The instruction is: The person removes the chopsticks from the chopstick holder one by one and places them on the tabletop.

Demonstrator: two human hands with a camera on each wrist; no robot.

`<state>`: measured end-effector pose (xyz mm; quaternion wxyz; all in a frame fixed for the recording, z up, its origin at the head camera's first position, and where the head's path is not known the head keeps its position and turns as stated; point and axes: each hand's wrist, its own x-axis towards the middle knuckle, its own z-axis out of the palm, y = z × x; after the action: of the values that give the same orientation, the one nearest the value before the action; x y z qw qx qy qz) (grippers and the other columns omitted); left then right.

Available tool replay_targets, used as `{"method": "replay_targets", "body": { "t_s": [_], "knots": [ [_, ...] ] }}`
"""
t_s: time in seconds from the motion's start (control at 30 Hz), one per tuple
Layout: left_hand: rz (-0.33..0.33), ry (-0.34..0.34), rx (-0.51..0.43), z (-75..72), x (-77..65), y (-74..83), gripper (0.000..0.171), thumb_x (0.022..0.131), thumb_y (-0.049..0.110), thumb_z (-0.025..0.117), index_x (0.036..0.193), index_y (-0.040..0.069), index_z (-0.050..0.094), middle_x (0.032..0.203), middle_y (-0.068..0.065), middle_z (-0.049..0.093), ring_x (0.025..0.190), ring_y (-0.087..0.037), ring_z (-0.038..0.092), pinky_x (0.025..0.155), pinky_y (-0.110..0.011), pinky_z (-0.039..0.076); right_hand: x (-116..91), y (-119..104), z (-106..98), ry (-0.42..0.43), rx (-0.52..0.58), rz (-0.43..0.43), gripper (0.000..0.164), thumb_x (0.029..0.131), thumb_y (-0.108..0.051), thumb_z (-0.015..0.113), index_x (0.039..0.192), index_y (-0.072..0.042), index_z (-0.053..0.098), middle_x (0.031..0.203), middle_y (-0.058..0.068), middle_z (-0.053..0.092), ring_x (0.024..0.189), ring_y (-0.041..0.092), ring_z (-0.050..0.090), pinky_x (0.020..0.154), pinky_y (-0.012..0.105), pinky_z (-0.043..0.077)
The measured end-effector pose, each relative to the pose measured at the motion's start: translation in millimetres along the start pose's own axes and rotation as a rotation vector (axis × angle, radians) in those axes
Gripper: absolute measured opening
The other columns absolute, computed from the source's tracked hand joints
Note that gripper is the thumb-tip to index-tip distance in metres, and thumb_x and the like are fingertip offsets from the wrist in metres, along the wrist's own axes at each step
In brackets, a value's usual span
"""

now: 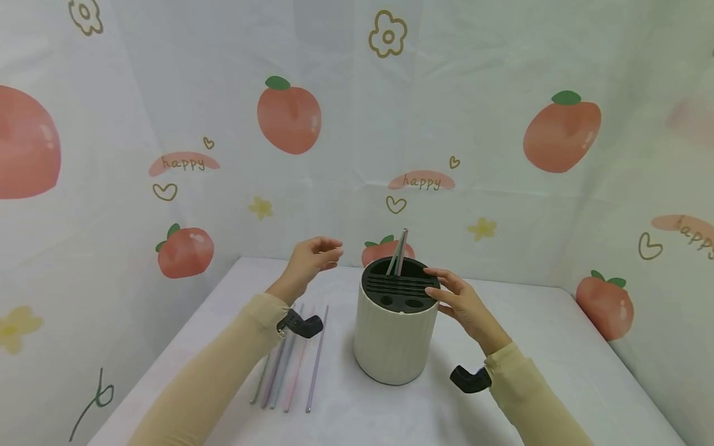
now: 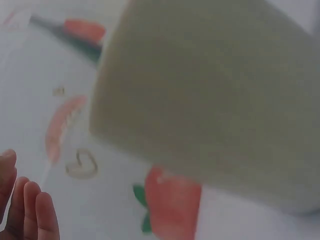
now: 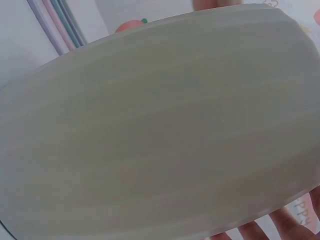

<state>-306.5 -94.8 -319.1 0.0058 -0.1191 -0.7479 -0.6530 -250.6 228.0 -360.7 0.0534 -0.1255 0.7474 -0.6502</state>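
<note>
A cream cylindrical holder (image 1: 395, 347) stands upright on the table, with a black slotted top (image 1: 401, 286). Two or so thin pastel sticks (image 1: 400, 251), perhaps pencils, lean in its rear compartment. My right hand (image 1: 463, 303) rests its fingers on the right edge of that top; in the right wrist view its fingers (image 3: 285, 225) show beyond the holder's wall. To the left of the holder, my left hand (image 1: 312, 263) is raised above the table, holding nothing and apart from the holder. In the left wrist view its fingertips (image 2: 32, 207) are loosely extended.
Several similar pastel sticks (image 1: 290, 365) lie side by side on the white table (image 1: 346, 415), under and beside the left forearm. A white cloth (image 1: 334, 204) printed with fruit, hearts and flowers hangs behind the table and at its sides.
</note>
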Motion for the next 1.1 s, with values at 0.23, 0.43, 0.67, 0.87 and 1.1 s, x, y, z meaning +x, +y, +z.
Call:
{"method": "replay_targets", "body": {
  "t_s": [0.23,0.43,0.67,0.87,1.1],
  "knots": [
    [0.074,-0.155,0.005,46.6,5.4,33.2,0.029,0.091,0.013,0.068,0.116,0.0,0.064,0.105,-0.007,0.065,0.1,-0.031,0.064,0.091,-0.037,0.055,1,0,-1,0.001,0.005,0.002,0.055,0.096,-0.022,0.06,0.145,-0.007,0.039,0.154,0.017,0.03,0.127,0.018,0.046,0.111,0.057,0.033],
    [0.078,-0.213,-0.005,67.3,10.0,41.6,0.031,0.09,0.012,0.069,0.117,-0.003,0.063,0.113,-0.016,0.066,0.097,-0.023,0.066,0.094,-0.041,0.054,2,1,-1,-0.003,0.015,-0.001,0.054,0.096,-0.021,0.06,0.144,-0.007,0.04,0.153,0.018,0.032,0.125,0.016,0.048,0.11,0.054,0.036],
    [0.071,-0.212,0.043,76.0,12.7,42.2,0.026,0.089,0.013,0.07,0.113,0.003,0.066,0.108,-0.01,0.067,0.099,-0.018,0.063,0.088,-0.032,0.055,1,1,-1,-0.005,0.011,0.007,0.055,0.096,-0.021,0.06,0.145,-0.006,0.039,0.154,0.018,0.03,0.135,0.032,0.038,0.111,0.057,0.033],
    [0.053,-0.227,0.063,79.3,12.9,40.5,0.024,0.088,0.012,0.071,0.11,0.003,0.067,0.106,-0.009,0.067,0.098,-0.018,0.063,0.084,-0.03,0.054,1,1,-1,0.0,0.016,0.01,0.055,0.096,-0.02,0.06,0.145,-0.006,0.038,0.154,0.018,0.03,0.135,0.032,0.038,0.111,0.057,0.032],
    [0.06,-0.228,0.069,80.1,14.0,37.4,0.02,0.088,0.01,0.071,0.106,0.003,0.067,0.104,-0.008,0.067,0.095,-0.017,0.062,0.083,-0.03,0.054,0,1,0,0.003,0.011,0.009,0.055,0.096,-0.02,0.06,0.145,-0.006,0.038,0.154,0.018,0.03,0.134,0.029,0.04,0.111,0.056,0.034]
  ]
}}
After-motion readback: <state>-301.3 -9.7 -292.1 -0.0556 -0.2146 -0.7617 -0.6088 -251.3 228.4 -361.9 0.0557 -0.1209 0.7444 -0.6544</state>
